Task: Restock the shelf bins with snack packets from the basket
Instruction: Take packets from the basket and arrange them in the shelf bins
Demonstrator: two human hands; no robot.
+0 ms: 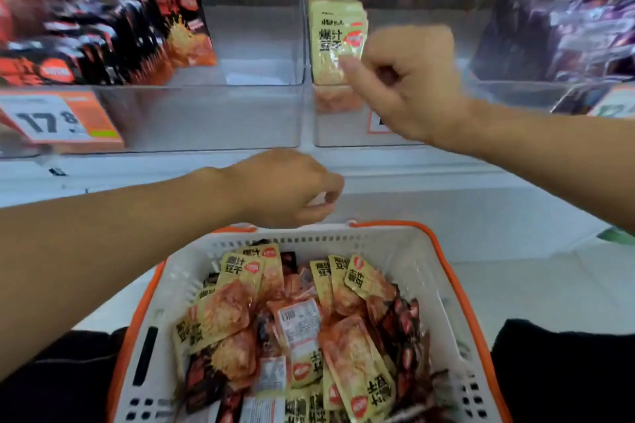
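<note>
A shop shelf (446, 175) fills the background, white and blurred, carrying clear plastic bins side by side; the landmark here is the middle bin (343, 127), which holds a short upright row of yellow packets (335, 34) against its left wall. To the left of that bin stands another clear bin (206, 113) with black-and-red packets (103, 41) in its far left part and an orange price tag (58, 120) on its front; to its right lie purple packets (563, 34), smeared by motion. Below and in front of the middle bin sits the white basket (426, 271) with orange rim, heaped with loose yellow and dark snack packets (295, 323). The right hand (409, 82) is over the middle bin's front edge, fingers curled, thumb and forefinger touching the front yellow packet; whether it truly pinches it I cannot tell. The left hand (292, 187) hangs just below the bin, above the basket's far rim, loosely curled, seemingly empty. The packets look light, flat, soft and slick; best taken by an edge or several together. The bin's front wall must be cleared on entry.
</note>
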